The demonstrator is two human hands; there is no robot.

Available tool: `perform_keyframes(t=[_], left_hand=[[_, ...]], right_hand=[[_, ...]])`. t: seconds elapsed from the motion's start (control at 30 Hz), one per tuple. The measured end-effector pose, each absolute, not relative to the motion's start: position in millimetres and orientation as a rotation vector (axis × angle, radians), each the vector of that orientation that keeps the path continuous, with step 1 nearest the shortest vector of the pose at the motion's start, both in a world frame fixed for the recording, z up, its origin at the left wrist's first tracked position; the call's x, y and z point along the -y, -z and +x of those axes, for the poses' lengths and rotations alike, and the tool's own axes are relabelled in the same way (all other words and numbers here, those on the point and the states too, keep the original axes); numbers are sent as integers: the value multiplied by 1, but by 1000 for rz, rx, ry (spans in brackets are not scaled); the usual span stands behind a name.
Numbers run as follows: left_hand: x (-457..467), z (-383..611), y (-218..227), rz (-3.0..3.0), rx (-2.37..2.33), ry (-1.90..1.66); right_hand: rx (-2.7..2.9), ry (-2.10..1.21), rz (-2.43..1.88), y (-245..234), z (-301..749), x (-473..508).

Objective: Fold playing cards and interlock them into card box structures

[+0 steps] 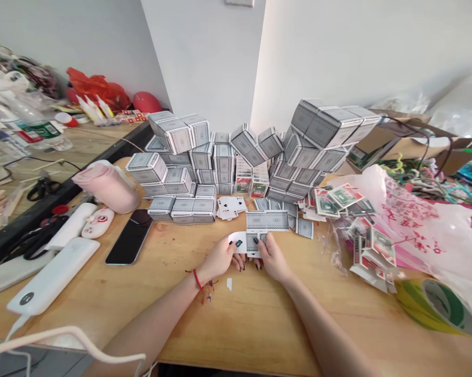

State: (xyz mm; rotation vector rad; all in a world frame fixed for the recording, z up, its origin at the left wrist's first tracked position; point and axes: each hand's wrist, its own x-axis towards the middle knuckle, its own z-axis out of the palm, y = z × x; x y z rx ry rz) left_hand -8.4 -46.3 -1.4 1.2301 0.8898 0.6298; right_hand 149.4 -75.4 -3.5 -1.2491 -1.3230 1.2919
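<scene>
Between my two hands are playing cards [253,242] with grey patterned backs, one showing a white face on the left. My left hand [221,256] pinches the left edge, thumb on top. My right hand [274,257] grips the right side, thumb on the patterned back. A folded card strip [267,220] lies just beyond, touching or overlapping the held cards; I cannot tell which. Behind it is a loose pile of face-up cards [231,206]. Blocks folded from cards form a stepped stack on the left [192,204] and a taller one on the right [318,125].
Left of the stacks lie a phone [129,238], a white power bank [53,275] and a pink rolled pouch [110,186]. To the right are opened card boxes [373,254], a roll of yellow-green tape [436,306] and a printed plastic bag [416,225]. A wall rises behind.
</scene>
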Motion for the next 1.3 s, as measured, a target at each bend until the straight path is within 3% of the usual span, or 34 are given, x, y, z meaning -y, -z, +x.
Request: perform_keyframes(t=[1.3], left_hand=[[41, -10, -15, 1129, -776, -492]], right_hand=[[1313, -1364, -1193, -3, 147, 76]])
